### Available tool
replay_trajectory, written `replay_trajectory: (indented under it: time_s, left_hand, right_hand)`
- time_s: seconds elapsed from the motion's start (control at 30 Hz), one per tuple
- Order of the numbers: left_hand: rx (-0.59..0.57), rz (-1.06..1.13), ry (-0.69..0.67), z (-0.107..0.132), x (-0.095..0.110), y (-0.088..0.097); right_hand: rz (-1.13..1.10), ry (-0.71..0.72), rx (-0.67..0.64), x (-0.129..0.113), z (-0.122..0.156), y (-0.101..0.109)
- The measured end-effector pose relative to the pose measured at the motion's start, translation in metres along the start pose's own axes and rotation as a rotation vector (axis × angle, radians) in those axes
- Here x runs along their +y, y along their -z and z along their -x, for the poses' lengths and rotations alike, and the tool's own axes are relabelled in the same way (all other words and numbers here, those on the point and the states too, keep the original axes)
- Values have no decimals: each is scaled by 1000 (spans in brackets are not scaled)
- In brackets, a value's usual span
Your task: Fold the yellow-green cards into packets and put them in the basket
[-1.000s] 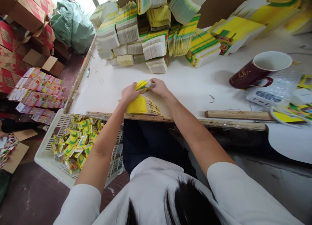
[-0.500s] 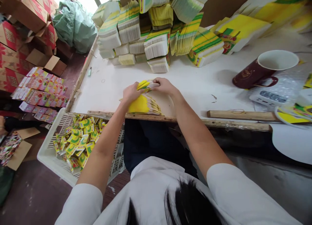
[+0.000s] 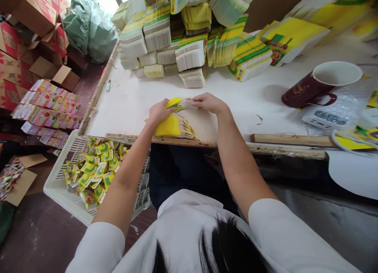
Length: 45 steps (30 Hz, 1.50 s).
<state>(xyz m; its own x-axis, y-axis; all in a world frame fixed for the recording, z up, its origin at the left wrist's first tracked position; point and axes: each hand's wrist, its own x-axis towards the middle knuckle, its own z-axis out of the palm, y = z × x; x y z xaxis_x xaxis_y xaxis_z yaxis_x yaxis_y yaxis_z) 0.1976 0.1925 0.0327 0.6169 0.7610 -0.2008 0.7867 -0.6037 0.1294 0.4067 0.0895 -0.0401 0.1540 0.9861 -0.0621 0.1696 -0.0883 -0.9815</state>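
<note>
Both hands meet over the near edge of the white table (image 3: 236, 99). My left hand (image 3: 158, 111) is closed on a small yellow carton blank (image 3: 174, 103) that it holds just above the table. My right hand (image 3: 208, 101) pinches the white end of the same blank from the right. Under the hands lies a fanned pile of flat yellow carton blanks (image 3: 174, 127) against a wooden strip (image 3: 177, 141) along the table's front edge.
Stacks of flat yellow-and-green cartons (image 3: 189, 40) fill the back of the table. A maroon mug (image 3: 320, 84) and a power strip (image 3: 325, 117) sit at the right. A white crate (image 3: 59, 186) of folded yellow boxes stands on the floor at the left, with cardboard boxes (image 3: 26, 13) beyond.
My right hand has slid a little to the right along the blank, drawing its white end out. The left hand has stayed in place on the yellow end.
</note>
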Motion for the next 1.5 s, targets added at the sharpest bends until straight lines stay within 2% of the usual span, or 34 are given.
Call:
replay_trajectory:
  time_s: [0.23,0.37,0.47,0.63,0.73,0.87,1.03,1.23,1.5]
  left_hand:
    - [5,0,-23,-3,-2,-1]
    - [7,-5,-23,-4,-1,0]
    - [-8,-15,-15,-5,-1,1]
    - [-23,-34,4,-5,1,3]
    - [-24,-30,24,-4,2,4]
    - [-16,-28,53,-5,2,4]
    - [-8,-27,82,-5,3,3]
    - [-6,-23,111,-5,3,3]
    - [14,-12,128,-7,2,1]
  right_hand:
    - [-104,-45,184,1,-2,-2]
    - [-95,-17,232,5,-7,-6]
    - [7,-5,292,7,-12,-9]
    - [287,50,478,1,-18,-22]
    - [335,56,555,-4,-18,-32]
    - [382,60,580,-9,-16,-40]
    - [553,19,615,-13,-11,-47]
    - [725,49,594,-21,-6,-52]
    - [748,74,569,-25,1,-59]
